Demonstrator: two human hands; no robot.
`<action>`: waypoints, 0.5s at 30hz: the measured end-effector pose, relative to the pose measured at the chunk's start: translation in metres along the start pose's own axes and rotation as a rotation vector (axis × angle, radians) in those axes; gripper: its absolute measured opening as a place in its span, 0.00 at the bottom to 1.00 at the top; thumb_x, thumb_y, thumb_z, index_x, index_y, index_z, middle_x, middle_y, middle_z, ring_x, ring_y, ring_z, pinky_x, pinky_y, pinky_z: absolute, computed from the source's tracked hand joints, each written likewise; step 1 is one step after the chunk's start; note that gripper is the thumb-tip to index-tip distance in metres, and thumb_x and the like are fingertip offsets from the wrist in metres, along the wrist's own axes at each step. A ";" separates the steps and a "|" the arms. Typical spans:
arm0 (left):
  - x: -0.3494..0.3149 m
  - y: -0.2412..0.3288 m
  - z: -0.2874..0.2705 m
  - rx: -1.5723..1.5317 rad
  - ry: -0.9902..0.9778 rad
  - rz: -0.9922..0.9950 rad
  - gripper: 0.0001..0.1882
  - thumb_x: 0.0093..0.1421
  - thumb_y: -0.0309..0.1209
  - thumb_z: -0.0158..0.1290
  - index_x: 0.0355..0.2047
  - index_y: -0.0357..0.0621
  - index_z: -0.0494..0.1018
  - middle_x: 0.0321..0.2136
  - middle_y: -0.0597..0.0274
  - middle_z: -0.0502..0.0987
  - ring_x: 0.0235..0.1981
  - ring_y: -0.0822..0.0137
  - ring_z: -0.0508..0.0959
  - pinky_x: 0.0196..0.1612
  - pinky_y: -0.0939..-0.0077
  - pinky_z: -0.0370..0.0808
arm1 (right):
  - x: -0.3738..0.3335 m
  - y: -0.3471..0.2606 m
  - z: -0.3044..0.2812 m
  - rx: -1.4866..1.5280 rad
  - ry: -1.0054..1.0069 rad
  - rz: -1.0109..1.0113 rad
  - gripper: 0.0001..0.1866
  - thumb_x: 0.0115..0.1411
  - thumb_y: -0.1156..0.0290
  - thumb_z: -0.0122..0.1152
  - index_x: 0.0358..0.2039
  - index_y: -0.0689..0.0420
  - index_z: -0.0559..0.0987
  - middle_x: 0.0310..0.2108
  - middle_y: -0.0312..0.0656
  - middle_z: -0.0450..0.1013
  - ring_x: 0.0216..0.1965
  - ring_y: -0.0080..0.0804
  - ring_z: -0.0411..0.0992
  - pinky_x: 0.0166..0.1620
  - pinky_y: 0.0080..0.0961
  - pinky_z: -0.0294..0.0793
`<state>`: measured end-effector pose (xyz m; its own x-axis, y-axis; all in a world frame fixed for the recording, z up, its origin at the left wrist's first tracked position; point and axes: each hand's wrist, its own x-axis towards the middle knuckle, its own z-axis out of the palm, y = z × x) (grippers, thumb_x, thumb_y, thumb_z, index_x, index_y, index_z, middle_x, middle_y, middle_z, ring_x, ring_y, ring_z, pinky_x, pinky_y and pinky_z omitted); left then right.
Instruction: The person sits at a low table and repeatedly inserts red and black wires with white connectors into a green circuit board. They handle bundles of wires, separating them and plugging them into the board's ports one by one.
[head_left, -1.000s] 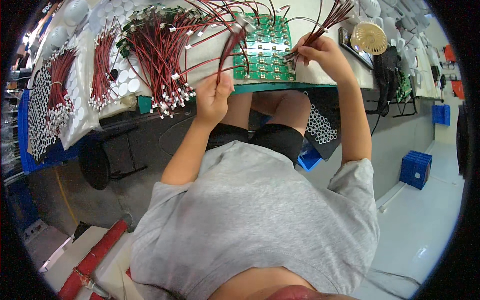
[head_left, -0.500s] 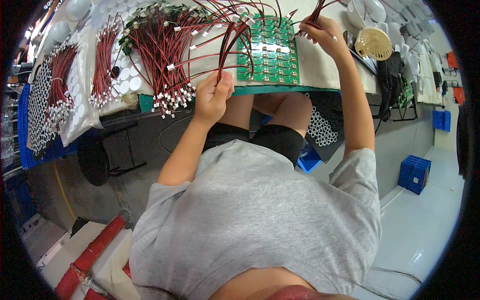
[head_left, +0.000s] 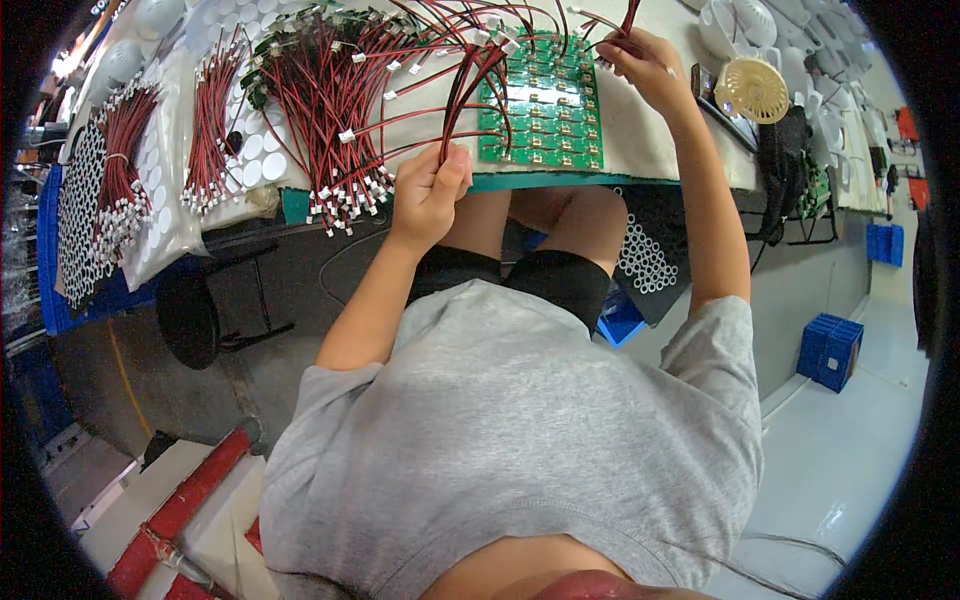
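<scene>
My left hand is closed around a bundle of red-and-black wires at the table's front edge. The bundle rises from the fist, with white connectors at its upper end. Just right of it lies a green circuit board panel, divided into many small sections; a few wires cross its left part. Beyond the panel's far right corner, my right hand is closed on more red-and-black wires. Its fingertips are partly hidden, so how many wires it grips cannot be made out.
A large heap of red-and-black wires with white connectors covers the table left of my left hand. Farther left are smaller wire bundles and white discs. A cream fan-shaped part and a dark cloth-like item lie right of my right hand.
Both hands keep their grip on the wires. The wires at my right hand have shifted slightly, and the whole view has moved a little.
</scene>
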<state>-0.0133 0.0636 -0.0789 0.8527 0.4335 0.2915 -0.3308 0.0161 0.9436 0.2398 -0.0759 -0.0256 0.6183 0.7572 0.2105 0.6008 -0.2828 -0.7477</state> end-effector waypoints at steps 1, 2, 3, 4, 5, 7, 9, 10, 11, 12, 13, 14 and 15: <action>0.000 0.001 0.001 0.007 -0.005 -0.001 0.17 0.58 0.35 0.39 0.15 0.41 0.60 0.09 0.71 0.57 0.11 0.80 0.55 0.14 0.85 0.50 | 0.000 0.000 0.003 -0.002 0.015 0.003 0.09 0.50 0.67 0.53 0.28 0.60 0.74 0.18 0.32 0.67 0.19 0.14 0.61 0.20 0.11 0.58; 0.000 0.003 0.002 0.013 -0.009 -0.001 0.17 0.58 0.35 0.38 0.14 0.42 0.57 0.09 0.70 0.55 0.11 0.79 0.54 0.14 0.84 0.48 | 0.000 0.000 0.004 0.007 0.005 0.014 0.09 0.50 0.67 0.53 0.28 0.60 0.74 0.18 0.32 0.67 0.18 0.14 0.61 0.20 0.11 0.58; 0.000 0.004 0.003 0.020 -0.013 0.000 0.17 0.59 0.34 0.36 0.14 0.42 0.55 0.09 0.70 0.53 0.10 0.78 0.53 0.14 0.83 0.46 | 0.000 0.000 0.006 0.016 -0.005 0.026 0.09 0.50 0.68 0.54 0.28 0.60 0.74 0.18 0.32 0.67 0.18 0.14 0.61 0.20 0.11 0.57; 0.000 0.003 0.003 0.024 -0.011 0.007 0.17 0.59 0.34 0.36 0.14 0.42 0.55 0.09 0.70 0.53 0.10 0.78 0.53 0.14 0.83 0.46 | -0.001 0.000 0.008 0.026 -0.015 0.037 0.09 0.50 0.68 0.54 0.28 0.60 0.74 0.18 0.32 0.67 0.18 0.14 0.60 0.20 0.11 0.57; 0.000 0.002 0.003 0.029 -0.010 0.014 0.17 0.59 0.35 0.37 0.14 0.43 0.55 0.09 0.70 0.53 0.10 0.78 0.53 0.14 0.83 0.46 | -0.001 0.003 0.008 0.002 -0.019 0.024 0.09 0.50 0.68 0.54 0.28 0.60 0.74 0.17 0.31 0.66 0.17 0.14 0.60 0.19 0.11 0.57; 0.000 0.002 0.003 0.036 -0.010 0.022 0.17 0.59 0.35 0.37 0.14 0.43 0.55 0.09 0.70 0.54 0.10 0.78 0.53 0.14 0.83 0.47 | -0.001 0.005 0.005 -0.070 -0.067 0.039 0.08 0.50 0.69 0.54 0.28 0.61 0.74 0.17 0.31 0.66 0.18 0.13 0.60 0.20 0.11 0.57; 0.000 0.003 0.003 0.040 -0.013 0.024 0.17 0.59 0.35 0.37 0.14 0.43 0.56 0.09 0.70 0.54 0.10 0.78 0.53 0.14 0.83 0.47 | -0.002 0.007 0.003 -0.113 -0.111 0.040 0.08 0.50 0.70 0.54 0.28 0.61 0.74 0.17 0.31 0.66 0.18 0.13 0.60 0.20 0.11 0.57; 0.000 0.003 0.004 0.044 -0.010 0.022 0.17 0.59 0.35 0.37 0.14 0.43 0.56 0.09 0.70 0.54 0.10 0.78 0.53 0.14 0.84 0.47 | -0.001 0.009 0.003 -0.119 -0.132 0.034 0.07 0.50 0.70 0.55 0.28 0.61 0.74 0.17 0.31 0.66 0.19 0.14 0.60 0.21 0.11 0.58; 0.000 0.004 0.004 0.049 -0.005 0.021 0.17 0.59 0.35 0.37 0.14 0.43 0.56 0.09 0.70 0.54 0.10 0.79 0.53 0.14 0.84 0.47 | 0.000 0.009 0.003 -0.125 -0.154 0.027 0.07 0.50 0.71 0.55 0.28 0.61 0.74 0.17 0.31 0.66 0.19 0.14 0.60 0.21 0.12 0.58; 0.000 0.004 0.004 0.054 -0.001 0.020 0.17 0.59 0.36 0.37 0.14 0.43 0.56 0.09 0.70 0.54 0.11 0.79 0.53 0.14 0.84 0.47 | -0.001 0.007 0.003 -0.144 -0.140 -0.004 0.07 0.50 0.71 0.55 0.28 0.61 0.73 0.18 0.32 0.67 0.19 0.15 0.60 0.22 0.13 0.59; -0.001 0.004 0.004 0.053 -0.003 0.019 0.17 0.59 0.36 0.37 0.14 0.43 0.56 0.09 0.70 0.54 0.11 0.79 0.53 0.14 0.84 0.47 | -0.002 0.002 0.004 -0.162 -0.127 -0.035 0.07 0.49 0.72 0.55 0.27 0.61 0.73 0.18 0.32 0.67 0.20 0.15 0.60 0.23 0.14 0.60; 0.000 0.004 0.004 0.051 -0.006 0.020 0.17 0.59 0.36 0.37 0.14 0.43 0.56 0.09 0.70 0.54 0.11 0.79 0.53 0.14 0.84 0.47 | -0.002 -0.001 0.004 -0.182 -0.111 -0.066 0.06 0.49 0.72 0.55 0.27 0.61 0.73 0.18 0.32 0.67 0.20 0.15 0.61 0.23 0.15 0.61; 0.000 0.004 0.004 0.049 -0.010 0.021 0.17 0.59 0.36 0.37 0.14 0.43 0.56 0.09 0.70 0.54 0.11 0.79 0.53 0.14 0.84 0.48 | -0.001 0.002 0.004 -0.195 -0.102 -0.094 0.06 0.49 0.72 0.55 0.27 0.62 0.73 0.18 0.34 0.67 0.20 0.17 0.61 0.24 0.17 0.62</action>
<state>-0.0132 0.0602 -0.0741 0.8500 0.4240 0.3126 -0.3285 -0.0373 0.9438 0.2386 -0.0747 -0.0297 0.5069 0.8381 0.2014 0.7458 -0.3093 -0.5900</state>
